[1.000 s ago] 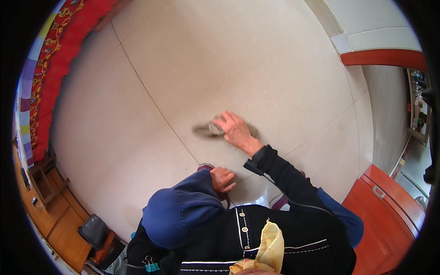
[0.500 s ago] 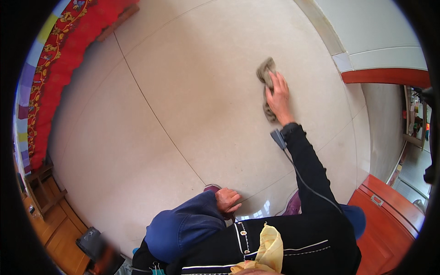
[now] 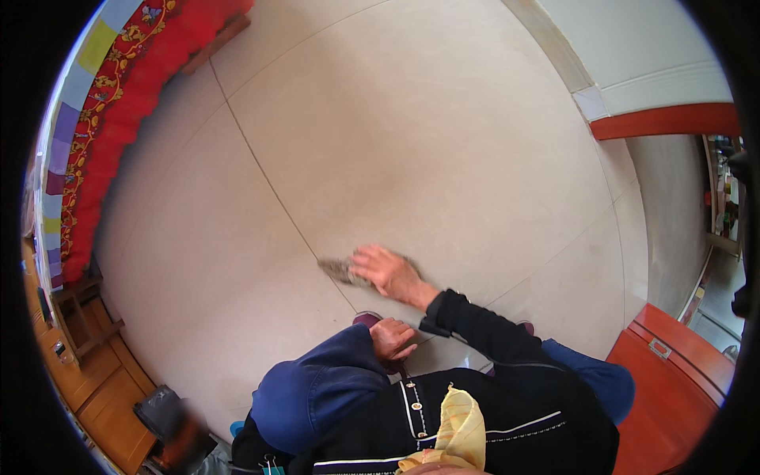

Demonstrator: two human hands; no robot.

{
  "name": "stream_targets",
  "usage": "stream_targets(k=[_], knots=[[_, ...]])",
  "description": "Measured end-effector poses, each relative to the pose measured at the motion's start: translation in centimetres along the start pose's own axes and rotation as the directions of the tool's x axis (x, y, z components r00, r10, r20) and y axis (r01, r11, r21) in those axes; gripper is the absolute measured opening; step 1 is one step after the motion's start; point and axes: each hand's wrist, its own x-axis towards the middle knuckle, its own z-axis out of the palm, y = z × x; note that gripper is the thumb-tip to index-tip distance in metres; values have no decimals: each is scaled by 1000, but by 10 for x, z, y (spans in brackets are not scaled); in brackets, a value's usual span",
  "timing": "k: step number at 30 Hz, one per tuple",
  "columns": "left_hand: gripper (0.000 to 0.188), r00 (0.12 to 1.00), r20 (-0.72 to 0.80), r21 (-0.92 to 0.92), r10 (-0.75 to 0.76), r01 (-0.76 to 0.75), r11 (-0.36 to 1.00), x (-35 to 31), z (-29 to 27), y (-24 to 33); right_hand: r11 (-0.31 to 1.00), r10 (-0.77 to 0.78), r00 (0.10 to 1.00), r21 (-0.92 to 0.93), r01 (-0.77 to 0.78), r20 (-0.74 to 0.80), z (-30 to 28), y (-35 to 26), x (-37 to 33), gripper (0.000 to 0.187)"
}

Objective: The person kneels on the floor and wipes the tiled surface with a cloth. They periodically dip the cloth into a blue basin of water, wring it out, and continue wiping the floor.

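Observation:
Palm down, my right hand presses a crumpled grey-brown rag against the pale tiled floor. Part of the rag sticks out past the fingertips on the left, over a dark tile joint; the rest is largely covered by the hand. Slightly blurred, both are just in front of my feet. My left hand hangs beside my bent left knee, its fingers loosely bent and a little apart, with nothing visible in it. A maroon shoe shows right beside that hand.
A red patterned bed skirt hangs along the left. Wooden furniture and a dark bag-like object are at lower left. To the right are a red wooden panel, a white cabinet-like surface and a doorway with a red-brown edge.
My right hand has swept the rag from the far right of the floor back and leftward, close to my feet. The rag now lies sideways. My left hand has hardly moved.

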Motion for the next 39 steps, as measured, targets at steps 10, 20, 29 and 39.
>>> stream_targets(k=[10, 20, 29, 39], knots=[[28, 990, 117, 38, -80, 76, 996, 49, -83, -9, 401, 637, 693, 623, -671, 337, -202, 25, -44, 41], [90, 692, 434, -695, -577, 665, 274, 235, -124, 84, 102, 818, 561, 930, -353, 123, -283, -11, -115, 32], [90, 420, 601, -341, -680, 904, 258, 183, -89, 53, -18, 401, 782, 857, -514, 477, -195, -5, -167, 53], [52, 555, 224, -22, -801, 825, 565, 158, -192, 63, 979, 13, 976, -202, 32, 217, -129, 51, -161, 38]])
